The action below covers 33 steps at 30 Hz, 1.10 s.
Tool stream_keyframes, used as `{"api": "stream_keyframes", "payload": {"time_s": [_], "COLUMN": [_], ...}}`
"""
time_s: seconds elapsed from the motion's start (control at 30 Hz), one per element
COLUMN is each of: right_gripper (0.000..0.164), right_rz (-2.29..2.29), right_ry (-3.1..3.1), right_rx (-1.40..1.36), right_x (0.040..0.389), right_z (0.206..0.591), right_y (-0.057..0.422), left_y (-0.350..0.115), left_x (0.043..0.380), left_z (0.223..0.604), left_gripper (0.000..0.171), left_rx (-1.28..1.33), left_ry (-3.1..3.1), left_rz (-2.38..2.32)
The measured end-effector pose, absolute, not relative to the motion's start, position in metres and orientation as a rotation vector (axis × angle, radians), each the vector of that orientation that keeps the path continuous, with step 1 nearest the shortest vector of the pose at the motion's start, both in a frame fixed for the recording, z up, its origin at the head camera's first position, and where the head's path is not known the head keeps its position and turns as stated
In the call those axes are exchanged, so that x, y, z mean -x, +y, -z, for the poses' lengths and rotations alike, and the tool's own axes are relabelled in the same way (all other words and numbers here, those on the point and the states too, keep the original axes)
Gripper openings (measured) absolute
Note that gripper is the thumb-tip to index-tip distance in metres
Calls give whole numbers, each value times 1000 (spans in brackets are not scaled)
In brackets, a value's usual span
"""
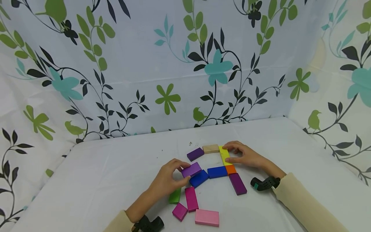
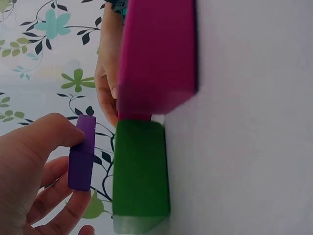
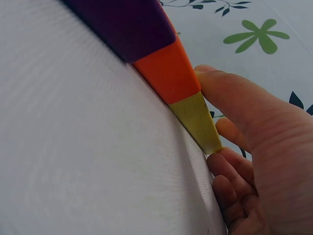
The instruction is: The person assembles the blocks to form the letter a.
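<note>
While aloft, violet block.

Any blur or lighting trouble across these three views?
Head: light soft and even, pink block crisp, no strong glare on the table; left wrist: the close magenta block looks soft-edged, the purple block in the left hand clearer; right wrist: dimmer, the table greyish, the nearby plum block slightly soft.

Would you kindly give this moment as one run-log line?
left hand: pinches violet block; right hand: holds yellow block; orange block: against yellow block's near end; pink block: on table
</note>
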State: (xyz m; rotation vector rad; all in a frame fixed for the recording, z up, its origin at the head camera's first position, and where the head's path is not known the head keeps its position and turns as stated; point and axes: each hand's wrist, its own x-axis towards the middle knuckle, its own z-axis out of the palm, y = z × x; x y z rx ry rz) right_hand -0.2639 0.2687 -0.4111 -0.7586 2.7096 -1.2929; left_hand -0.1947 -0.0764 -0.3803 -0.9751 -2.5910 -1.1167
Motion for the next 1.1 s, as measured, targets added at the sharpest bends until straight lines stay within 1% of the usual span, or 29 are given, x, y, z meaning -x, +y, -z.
{"api": "stream_keyframes", "payload": {"time_s": [0.6,0.93,1.1], "right_gripper": [50,50,50], "right_rz": [1251,1251,1259], "right_ry": [2731,2742,2740], "right_rx": [761,761,771], "right_x": [266,266,265], "right_z": [410,413,411], "right_y": [268,268,268], "left_y": [-60,-51,-48], "left_x": [176,165,160], "left_z": [377,374,373], "left_gripper": [32,31,30], "left_rx": [1125,1134,1180], "left_ry": [-2566,-2667,-2678], "left_rz": [1083,997,990]}}
